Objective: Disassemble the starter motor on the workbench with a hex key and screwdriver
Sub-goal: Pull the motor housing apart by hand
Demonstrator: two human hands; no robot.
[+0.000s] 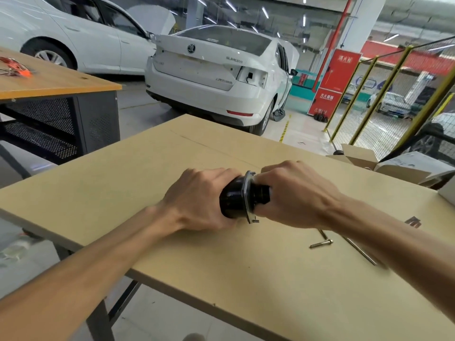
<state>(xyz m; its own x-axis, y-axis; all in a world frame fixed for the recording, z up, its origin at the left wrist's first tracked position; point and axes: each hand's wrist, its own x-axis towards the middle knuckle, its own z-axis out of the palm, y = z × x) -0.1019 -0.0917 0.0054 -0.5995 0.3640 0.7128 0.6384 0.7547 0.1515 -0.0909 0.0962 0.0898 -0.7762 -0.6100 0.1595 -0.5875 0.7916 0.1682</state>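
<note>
The black starter motor (237, 196) lies on its side on the tan desk (172, 242), gripped at both ends: left hand (197, 201) curled round the body, right hand (295, 195) wrapped around the narrower end. A loose bolt (321, 243) lies just beside the right forearm.

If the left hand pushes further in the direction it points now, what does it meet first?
The left hand grips the black motor housing and points toward the right hand, so probably it meets that hand at the metal flange.
</note>
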